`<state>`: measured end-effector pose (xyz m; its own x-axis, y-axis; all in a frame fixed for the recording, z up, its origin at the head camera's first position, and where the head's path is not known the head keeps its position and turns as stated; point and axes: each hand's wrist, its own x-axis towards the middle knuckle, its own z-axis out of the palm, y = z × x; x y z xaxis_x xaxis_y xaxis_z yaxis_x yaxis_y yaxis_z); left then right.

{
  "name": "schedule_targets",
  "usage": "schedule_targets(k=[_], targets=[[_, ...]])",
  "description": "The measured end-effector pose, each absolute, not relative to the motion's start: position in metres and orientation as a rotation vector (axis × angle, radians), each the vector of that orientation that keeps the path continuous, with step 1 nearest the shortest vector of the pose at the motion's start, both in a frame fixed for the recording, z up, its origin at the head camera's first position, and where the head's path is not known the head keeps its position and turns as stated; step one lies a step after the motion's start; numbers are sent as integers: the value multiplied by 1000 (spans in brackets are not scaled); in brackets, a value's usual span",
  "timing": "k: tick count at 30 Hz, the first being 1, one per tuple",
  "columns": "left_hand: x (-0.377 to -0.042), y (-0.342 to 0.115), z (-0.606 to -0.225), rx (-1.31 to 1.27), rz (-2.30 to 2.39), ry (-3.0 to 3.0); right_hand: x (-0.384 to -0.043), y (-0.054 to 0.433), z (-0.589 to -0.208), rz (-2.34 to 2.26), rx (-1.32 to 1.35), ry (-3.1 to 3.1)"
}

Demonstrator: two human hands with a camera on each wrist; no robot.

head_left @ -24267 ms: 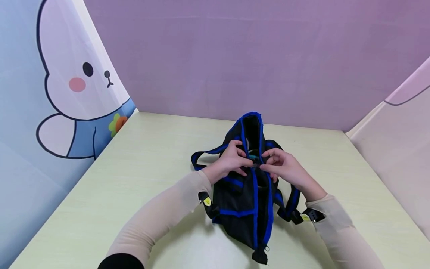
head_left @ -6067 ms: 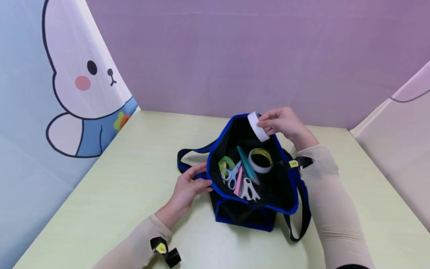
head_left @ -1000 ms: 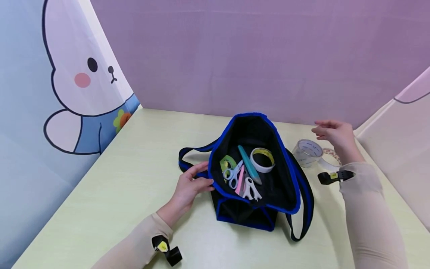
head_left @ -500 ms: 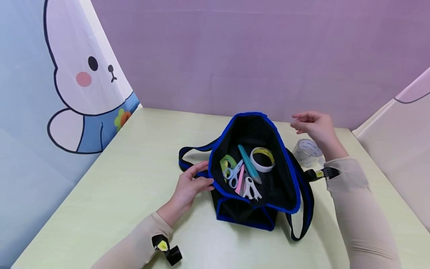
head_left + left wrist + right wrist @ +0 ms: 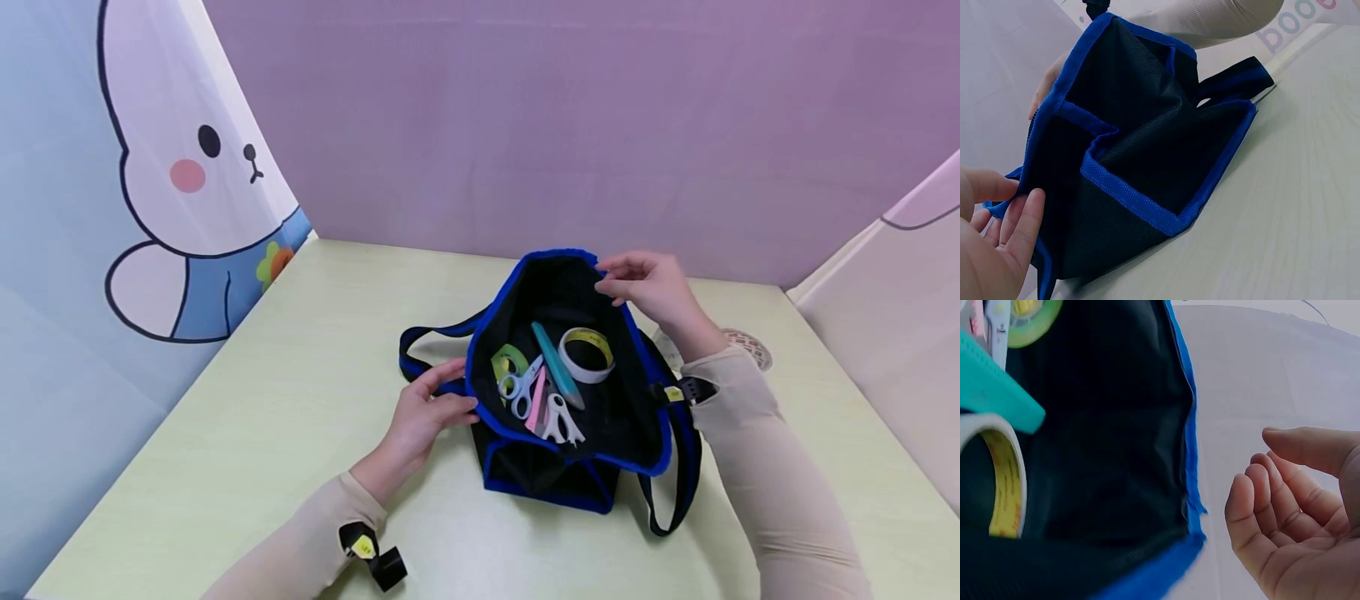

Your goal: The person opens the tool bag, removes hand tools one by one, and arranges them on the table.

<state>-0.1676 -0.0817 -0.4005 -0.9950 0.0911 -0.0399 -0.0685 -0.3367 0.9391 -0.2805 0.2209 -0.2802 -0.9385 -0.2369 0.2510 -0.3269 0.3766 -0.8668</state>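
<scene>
A black bag (image 5: 551, 287) with blue trim stands wide-mouthed on the table. My left hand (image 5: 412, 421) pinches its left rim, with thumb and fingers either side of the blue edge (image 5: 1041, 134) in the left wrist view. My right hand (image 5: 652, 292), holding nothing, hovers by the far right rim with loosely bent fingers. Inside the bag lie a white tape roll (image 5: 572, 371) with a yellow core, a green tape roll (image 5: 512, 357), a long teal tool (image 5: 555, 362), light-blue-handled scissors (image 5: 519, 406), a pink stick-like thing (image 5: 536, 402) and white-handled scissors (image 5: 553, 423).
Right of the bag, a clear tape roll (image 5: 663, 346) and a second tape roll (image 5: 753, 346) sit on the table (image 5: 337, 333), partly hidden by my right forearm. Bag straps (image 5: 442, 333) loop out at both sides. A purple backdrop (image 5: 480, 125) rises behind the table.
My right hand has moved left from beside the tape rolls to the bag's far right rim. Earlier it held a white tape roll over the bag. The left hand has stayed at the rim.
</scene>
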Motion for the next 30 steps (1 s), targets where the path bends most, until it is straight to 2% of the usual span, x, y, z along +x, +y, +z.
schedule_targets(k=[13,30], targets=[[-167,-80,-400,15,2488,1759,-289,189,-313,1473,603,-2791],[-166,-81,-400,31,2496,1760,-295,196,-346,1202,608,-3163]])
